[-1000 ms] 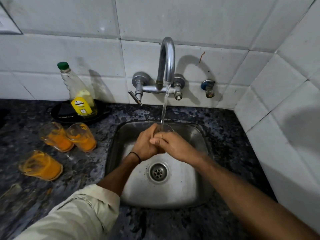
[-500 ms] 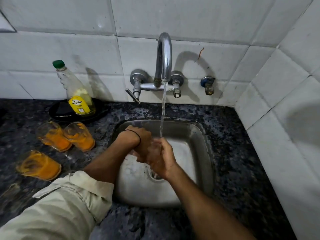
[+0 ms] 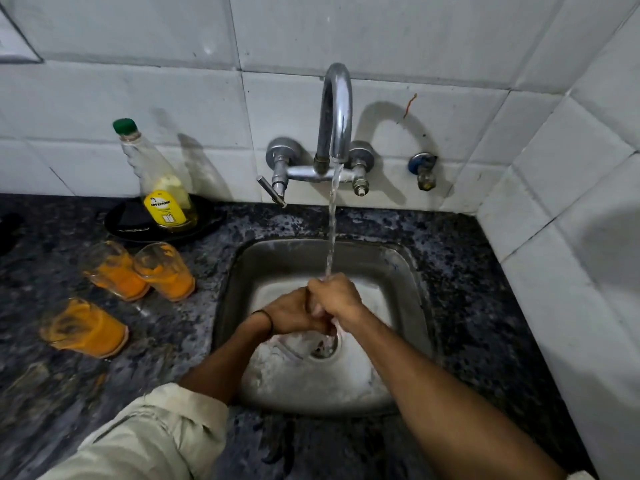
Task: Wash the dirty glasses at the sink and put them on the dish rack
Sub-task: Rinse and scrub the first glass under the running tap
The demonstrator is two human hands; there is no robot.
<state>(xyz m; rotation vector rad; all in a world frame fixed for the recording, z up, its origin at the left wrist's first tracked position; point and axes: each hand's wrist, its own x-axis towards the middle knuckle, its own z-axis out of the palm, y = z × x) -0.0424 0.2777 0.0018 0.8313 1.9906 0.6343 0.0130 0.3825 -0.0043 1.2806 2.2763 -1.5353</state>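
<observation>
Water from the curved chrome tap (image 3: 335,112) hits your right hand (image 3: 335,298), clasped against your left hand (image 3: 291,312); whether either grip encloses anything, you cannot tell.

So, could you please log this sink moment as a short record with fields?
tap: running, stream lands on the hands
left hand: clasped against the right over the sink
right hand: under the stream; held glass not discernible
sink: steel, drain partly hidden
dirty glasses: three with orange residue, left counter
soap bottle: upright on a dark plate
dish rack: not in view
</observation>
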